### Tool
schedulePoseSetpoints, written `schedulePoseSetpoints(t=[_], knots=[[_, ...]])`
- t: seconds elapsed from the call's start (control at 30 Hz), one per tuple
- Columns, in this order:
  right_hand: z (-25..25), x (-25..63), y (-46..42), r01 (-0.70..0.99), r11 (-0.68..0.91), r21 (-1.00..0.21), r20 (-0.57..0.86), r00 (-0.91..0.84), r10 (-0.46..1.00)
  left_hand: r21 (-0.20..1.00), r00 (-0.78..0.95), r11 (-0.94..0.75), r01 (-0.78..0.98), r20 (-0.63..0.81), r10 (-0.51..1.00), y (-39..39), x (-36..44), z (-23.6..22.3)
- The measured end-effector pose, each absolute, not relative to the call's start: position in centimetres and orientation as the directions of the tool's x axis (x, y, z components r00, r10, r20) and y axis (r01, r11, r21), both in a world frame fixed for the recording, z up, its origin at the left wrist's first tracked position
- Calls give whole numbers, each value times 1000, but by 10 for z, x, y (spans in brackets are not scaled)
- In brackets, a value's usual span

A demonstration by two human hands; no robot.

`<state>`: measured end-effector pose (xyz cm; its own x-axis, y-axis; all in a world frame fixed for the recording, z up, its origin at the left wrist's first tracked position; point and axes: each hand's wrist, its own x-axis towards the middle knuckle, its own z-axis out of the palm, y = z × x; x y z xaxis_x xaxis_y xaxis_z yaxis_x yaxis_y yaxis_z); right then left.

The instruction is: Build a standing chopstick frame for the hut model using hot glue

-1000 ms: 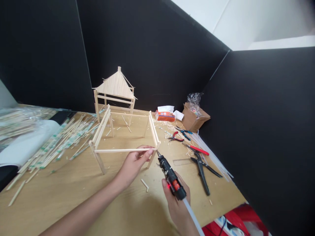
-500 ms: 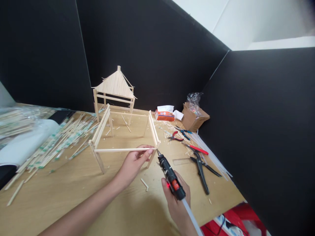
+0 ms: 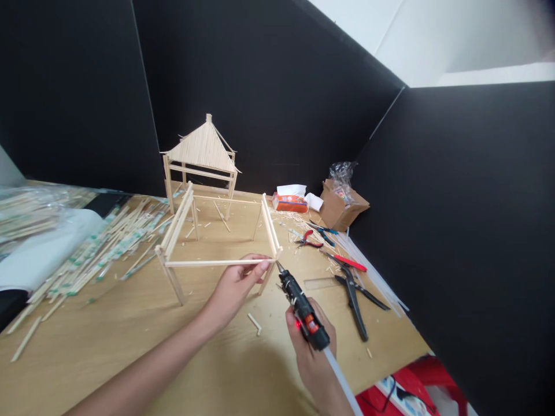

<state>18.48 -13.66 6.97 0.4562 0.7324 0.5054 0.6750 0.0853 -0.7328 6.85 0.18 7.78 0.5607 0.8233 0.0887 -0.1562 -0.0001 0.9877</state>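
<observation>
My left hand (image 3: 243,277) pinches the right end of a thin wooden stick (image 3: 208,263) that forms the front rail of an open frame of sticks (image 3: 270,226). The frame stands on several legs on the wooden table. My right hand (image 3: 314,358) is wrapped round a black hot glue gun (image 3: 299,300) with a red light lit on it. A long clear glue stick (image 3: 340,378) trails from its back end. The gun's nozzle points at the frame's front right corner, very close to it; whether they touch I cannot tell.
Behind stands a stick model with a slatted roof (image 3: 202,144). Loose sticks (image 3: 117,231) lie at left. To the right are red-handled pliers (image 3: 310,240), black cutters (image 3: 353,303), clear glue sticks (image 3: 373,274), a tissue pack (image 3: 290,202) and a cardboard box (image 3: 340,208). Black panels enclose the table.
The glue gun and my right hand have shifted very slightly. My left hand keeps its pinch on the stick, and the frame stays in place.
</observation>
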Motion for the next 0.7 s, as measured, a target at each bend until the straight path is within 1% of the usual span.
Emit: schedulePoseSetpoints(t=[0.2,0.37,0.7], knots=[[71,188,-140,741,68,-668,547,426,721,987,549,-2,-162,92,831,1,69,76],[70,189,-139,726,52,-686,502,421,756,988,560,-5,-156,92,823,2,69,78],[76,184,-139,704,33,-710,472,440,764,987,565,-11,-161,102,819,1,67,77]])
